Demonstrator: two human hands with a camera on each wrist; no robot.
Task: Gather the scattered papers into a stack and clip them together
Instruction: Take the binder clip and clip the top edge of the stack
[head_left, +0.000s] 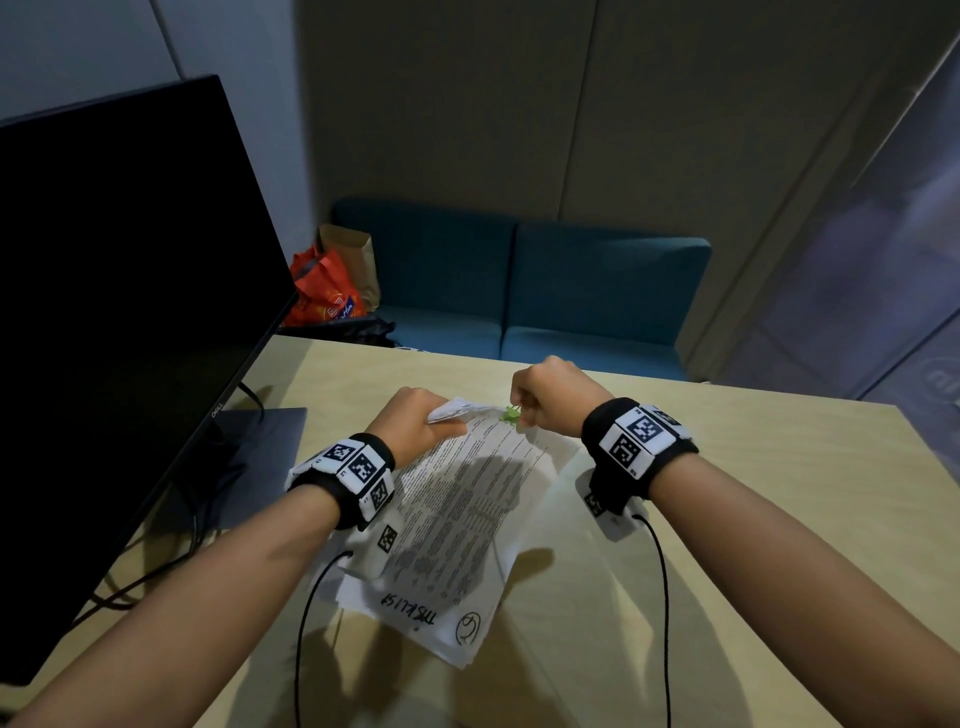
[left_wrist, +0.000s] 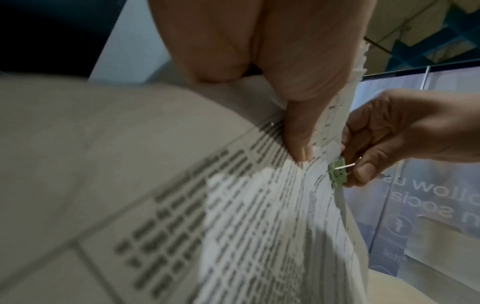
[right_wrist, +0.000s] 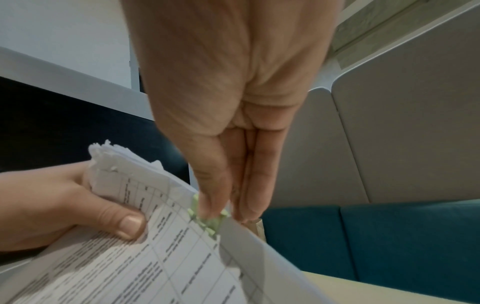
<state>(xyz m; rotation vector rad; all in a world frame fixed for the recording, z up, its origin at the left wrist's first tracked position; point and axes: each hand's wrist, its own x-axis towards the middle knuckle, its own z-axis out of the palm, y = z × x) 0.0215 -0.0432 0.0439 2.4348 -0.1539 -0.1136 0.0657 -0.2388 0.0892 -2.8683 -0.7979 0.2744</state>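
Note:
A stack of printed papers lies on the wooden table, its far end lifted. My left hand grips the far left corner of the stack, thumb on top. A small green binder clip sits on the stack's far edge. My right hand pinches the clip by its wire handles; the thumb partly covers the clip in the right wrist view. Whether the clip's jaws bite the paper fully I cannot tell.
A black monitor on a stand fills the left of the table, cables trailing beside it. Behind the table runs a teal sofa with an orange bag and a paper bag at its left end.

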